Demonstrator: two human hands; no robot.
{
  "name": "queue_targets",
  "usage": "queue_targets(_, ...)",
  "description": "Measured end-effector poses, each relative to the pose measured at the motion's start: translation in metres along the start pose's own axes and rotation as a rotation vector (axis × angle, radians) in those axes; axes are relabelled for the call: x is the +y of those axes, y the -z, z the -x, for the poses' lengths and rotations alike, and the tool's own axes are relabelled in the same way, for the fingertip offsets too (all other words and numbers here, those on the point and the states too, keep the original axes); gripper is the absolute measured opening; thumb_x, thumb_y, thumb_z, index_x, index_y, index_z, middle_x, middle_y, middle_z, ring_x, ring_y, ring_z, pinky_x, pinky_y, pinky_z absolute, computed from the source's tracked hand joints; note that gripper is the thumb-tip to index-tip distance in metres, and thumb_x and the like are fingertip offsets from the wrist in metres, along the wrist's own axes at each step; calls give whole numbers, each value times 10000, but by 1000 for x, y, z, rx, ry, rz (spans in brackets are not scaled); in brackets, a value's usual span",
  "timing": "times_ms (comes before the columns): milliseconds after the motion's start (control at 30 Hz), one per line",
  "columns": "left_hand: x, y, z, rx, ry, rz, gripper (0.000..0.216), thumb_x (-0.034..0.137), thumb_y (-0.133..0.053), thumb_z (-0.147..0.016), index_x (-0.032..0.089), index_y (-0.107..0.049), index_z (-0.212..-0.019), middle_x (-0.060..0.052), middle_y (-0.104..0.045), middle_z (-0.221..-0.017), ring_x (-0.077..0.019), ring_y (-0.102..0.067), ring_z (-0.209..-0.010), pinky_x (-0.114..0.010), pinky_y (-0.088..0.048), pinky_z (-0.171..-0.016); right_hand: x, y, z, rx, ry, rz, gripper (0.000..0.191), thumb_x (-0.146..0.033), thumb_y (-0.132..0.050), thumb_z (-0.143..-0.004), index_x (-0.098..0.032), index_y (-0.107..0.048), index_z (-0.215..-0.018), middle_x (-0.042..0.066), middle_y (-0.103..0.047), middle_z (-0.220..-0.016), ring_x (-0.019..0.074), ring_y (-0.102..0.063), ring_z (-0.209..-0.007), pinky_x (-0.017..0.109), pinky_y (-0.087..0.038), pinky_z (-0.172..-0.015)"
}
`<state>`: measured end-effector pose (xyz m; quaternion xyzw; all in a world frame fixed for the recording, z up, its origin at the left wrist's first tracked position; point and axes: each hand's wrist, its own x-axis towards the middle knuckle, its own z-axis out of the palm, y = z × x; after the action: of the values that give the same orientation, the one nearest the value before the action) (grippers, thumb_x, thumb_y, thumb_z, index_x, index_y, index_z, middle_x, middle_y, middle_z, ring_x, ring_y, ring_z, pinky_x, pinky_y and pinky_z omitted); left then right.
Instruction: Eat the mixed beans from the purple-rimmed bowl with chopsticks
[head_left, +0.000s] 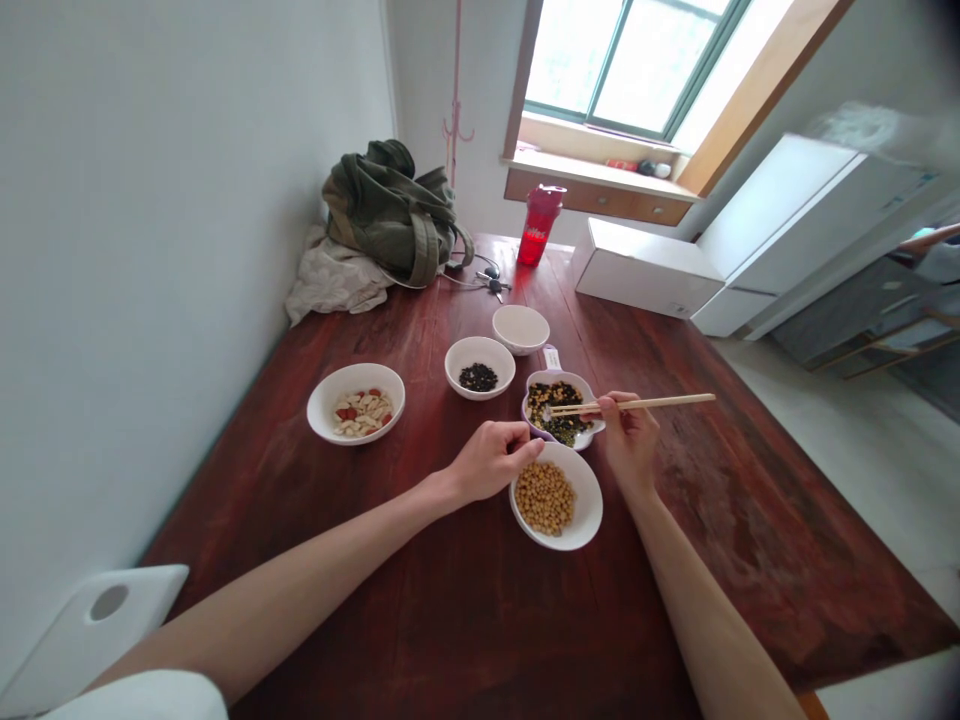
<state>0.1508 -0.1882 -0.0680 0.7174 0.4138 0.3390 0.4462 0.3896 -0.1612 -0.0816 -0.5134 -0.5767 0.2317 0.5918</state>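
Observation:
My right hand (630,440) is closed around a pair of wooden chopsticks (660,402). Their tips are down in a purple-rimmed white dish (592,440) with a short handle, among mixed dark and yellow beans or seeds (566,398); a small pale bit shows at the tips. My left hand (491,460) is curled, its thumb at the rim of a white bowl (589,520) of yellow soybeans (546,498), close to the dish's edge. Whether the fingers pinch the bowl or the dish is hidden.
White bowls hold black beans or seeds (478,377) and pale and reddish pieces (364,412); another bowl (521,328) stands behind. Farther back are a green bag (390,210), keys (493,284), a red bottle (538,228) and a white box (645,270). A wall borders the left.

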Motion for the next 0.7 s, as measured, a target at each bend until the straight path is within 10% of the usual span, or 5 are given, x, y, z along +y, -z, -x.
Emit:
queue_targets(167, 2, 1, 0, -11, 16, 18, 459, 470, -555, -982, 158, -468, -657, 42, -430, -618, -94, -377, -609, -233, -259, -569, -5, 9, -10, 29, -77, -284, 240, -463, -704, -937, -237, -626, -928, 0, -722, -760, 217, -742, -633, 367, -636, -580)
queue_targets(433, 0, 1, 1, -20, 30, 20, 486, 504, -529, -993, 169, -422, -658, 44, -396, -616, -96, -340, -609, -241, -244, -566, -18, 21, -10, -321, -233, -445, 276, -479, -775, -874, -221, -676, -882, 22, -708, -747, 220, -715, -585, 345, -612, -462)
queue_targets(700, -6, 0, 1, -4, 50, 40, 490, 522, -535, -992, 159, -462, -671, 19, -441, -654, -109, -374, -650, -233, -271, -592, -4, -2, -9, 28, -126, -267, 243, -447, -733, -938, -210, -678, -949, 28, -776, -763, 204, -759, -631, 311, -639, -623)
